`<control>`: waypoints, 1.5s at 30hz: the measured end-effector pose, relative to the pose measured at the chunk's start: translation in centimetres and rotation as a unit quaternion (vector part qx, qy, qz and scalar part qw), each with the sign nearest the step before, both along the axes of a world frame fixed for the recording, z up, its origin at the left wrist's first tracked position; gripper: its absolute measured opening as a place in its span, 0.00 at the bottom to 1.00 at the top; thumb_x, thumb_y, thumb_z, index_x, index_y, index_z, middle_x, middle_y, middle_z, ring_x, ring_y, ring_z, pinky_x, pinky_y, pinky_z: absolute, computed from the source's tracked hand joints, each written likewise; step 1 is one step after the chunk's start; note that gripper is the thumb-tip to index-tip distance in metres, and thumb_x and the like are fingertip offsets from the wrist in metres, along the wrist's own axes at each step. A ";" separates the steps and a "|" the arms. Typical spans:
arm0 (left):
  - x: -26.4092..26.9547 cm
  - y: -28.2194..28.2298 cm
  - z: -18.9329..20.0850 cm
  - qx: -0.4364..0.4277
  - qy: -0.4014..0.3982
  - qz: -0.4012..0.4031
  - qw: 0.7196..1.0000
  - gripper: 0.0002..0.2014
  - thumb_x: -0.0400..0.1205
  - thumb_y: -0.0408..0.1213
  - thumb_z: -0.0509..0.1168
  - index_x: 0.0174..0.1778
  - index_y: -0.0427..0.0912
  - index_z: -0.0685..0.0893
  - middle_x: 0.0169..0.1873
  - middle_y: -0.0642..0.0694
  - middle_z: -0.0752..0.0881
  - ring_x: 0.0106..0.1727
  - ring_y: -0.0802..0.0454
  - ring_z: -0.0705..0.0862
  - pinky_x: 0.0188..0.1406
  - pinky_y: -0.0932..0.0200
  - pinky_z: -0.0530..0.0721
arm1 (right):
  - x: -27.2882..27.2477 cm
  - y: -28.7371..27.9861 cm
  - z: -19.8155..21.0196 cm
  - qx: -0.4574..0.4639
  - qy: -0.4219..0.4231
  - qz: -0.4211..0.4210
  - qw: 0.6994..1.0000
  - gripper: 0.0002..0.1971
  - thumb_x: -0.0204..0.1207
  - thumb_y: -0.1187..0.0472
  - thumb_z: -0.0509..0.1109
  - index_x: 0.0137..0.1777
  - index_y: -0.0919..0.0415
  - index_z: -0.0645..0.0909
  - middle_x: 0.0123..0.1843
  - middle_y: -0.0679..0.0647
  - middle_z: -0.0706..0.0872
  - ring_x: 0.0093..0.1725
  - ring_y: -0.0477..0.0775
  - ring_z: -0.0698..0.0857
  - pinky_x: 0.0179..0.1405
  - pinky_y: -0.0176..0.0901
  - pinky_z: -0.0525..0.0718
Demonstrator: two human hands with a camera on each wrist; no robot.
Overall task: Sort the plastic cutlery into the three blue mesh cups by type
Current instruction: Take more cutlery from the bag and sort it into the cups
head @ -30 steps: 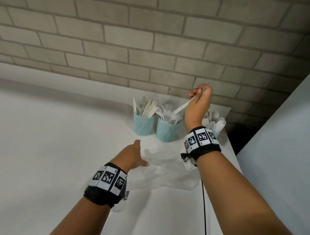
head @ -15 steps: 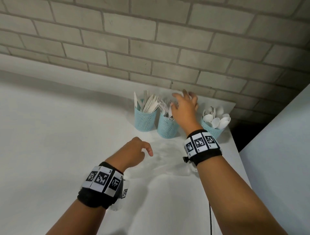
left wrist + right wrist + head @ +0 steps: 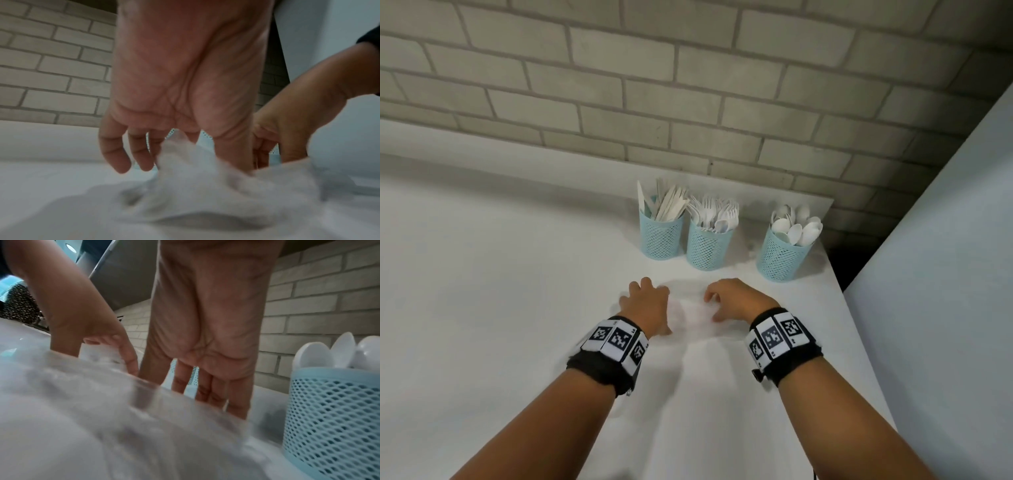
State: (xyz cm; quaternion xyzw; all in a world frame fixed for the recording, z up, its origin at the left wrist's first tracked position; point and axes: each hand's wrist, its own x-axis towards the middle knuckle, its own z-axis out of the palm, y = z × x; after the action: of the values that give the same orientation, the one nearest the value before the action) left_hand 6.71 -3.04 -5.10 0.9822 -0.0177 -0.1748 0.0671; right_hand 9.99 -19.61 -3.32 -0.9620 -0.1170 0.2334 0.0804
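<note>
Clear plastic bag lies crumpled on the white surface between both hands: left hand and right hand, fingers loosely curled on the film. Cutlery stands sorted in three mesh cups. Best to flatten the bag gently, checking for leftover pieces.

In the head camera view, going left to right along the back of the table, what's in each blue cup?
Knives in the left cup → forks in the middle cup, with one spoon among them → spoons in the right cup.
</note>
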 end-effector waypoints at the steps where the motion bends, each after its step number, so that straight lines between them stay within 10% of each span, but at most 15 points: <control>1: 0.0 0.1 0.0 0.010 0.005 0.000 1.000 0.39 0.72 0.49 0.74 0.76 0.46 0.65 0.68 0.41 0.66 0.71 0.40 0.65 0.68 0.45 0.71 | -0.2 -0.2 -0.2 -0.012 0.009 0.000 1.000 0.30 0.71 0.63 0.76 0.73 0.57 0.72 0.71 0.58 0.74 0.69 0.59 0.75 0.67 0.45 0.73; 9: -0.9 0.4 0.4 0.009 0.031 0.017 0.999 0.42 0.69 0.56 0.74 0.74 0.42 0.65 0.68 0.40 0.66 0.70 0.41 0.66 0.68 0.45 0.70 | -1.1 -1.0 -0.2 -0.103 0.055 0.041 0.992 0.50 0.66 0.53 0.80 0.83 0.53 0.52 0.80 0.59 0.63 0.77 0.60 0.67 0.73 0.55 0.71; 19: 1.2 2.3 7.7 -0.155 0.032 0.002 0.987 0.24 0.76 0.51 0.70 0.64 0.43 0.81 0.69 0.46 0.76 0.70 0.49 0.75 0.63 0.59 0.71 | 0.9 0.1 4.8 0.083 -0.009 -0.023 0.996 0.23 0.74 0.54 0.74 0.68 0.56 0.76 0.65 0.53 0.79 0.59 0.52 0.81 0.56 0.40 0.77; 25: 6.2 4.9 9.0 -0.310 -0.107 0.110 0.938 0.48 0.67 0.39 0.80 0.78 0.38 0.60 0.74 0.38 0.70 0.73 0.42 0.71 0.67 0.53 0.72 | 3.2 4.6 5.8 0.278 -0.051 -0.043 0.958 0.31 0.76 0.56 0.72 0.76 0.59 0.67 0.73 0.54 0.76 0.71 0.54 0.76 0.63 0.40 0.73; 32: 11.5 5.4 4.2 -0.479 -0.038 0.135 0.866 0.61 0.69 0.27 0.77 0.80 0.38 0.32 0.80 0.37 0.59 0.80 0.42 0.62 0.78 0.47 0.63 | 7.1 9.1 3.0 0.326 -0.094 -0.134 0.931 0.38 0.76 0.59 0.71 0.80 0.65 0.54 0.77 0.59 0.70 0.73 0.60 0.73 0.71 0.48 0.74; 40: 15.3 5.7 0.2 -0.537 -0.105 0.069 0.834 0.51 0.67 0.29 0.79 0.79 0.39 0.51 0.63 0.51 0.73 0.61 0.57 0.77 0.66 0.58 0.75 | 9.3 10.8 0.8 0.416 -0.140 -0.213 0.873 0.45 0.67 0.47 0.78 0.78 0.62 0.59 0.74 0.57 0.72 0.73 0.58 0.73 0.73 0.48 0.73; 45: 16.4 6.0 -1.8 -0.525 -0.146 0.089 0.834 0.41 0.64 0.38 0.79 0.71 0.36 0.66 0.59 0.46 0.81 0.59 0.48 0.82 0.60 0.54 0.81 | 10.3 11.8 0.9 0.326 -0.170 -0.216 0.905 0.54 0.69 0.41 0.74 0.82 0.68 0.46 0.80 0.65 0.59 0.80 0.64 0.59 0.79 0.53 0.62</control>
State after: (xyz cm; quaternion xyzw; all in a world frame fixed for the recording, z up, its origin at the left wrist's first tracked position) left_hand 23.14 2.95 -6.91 0.8111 -0.0288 0.0132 0.5841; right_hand 20.30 -7.76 -2.43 -0.9089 0.0125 -0.0075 0.4168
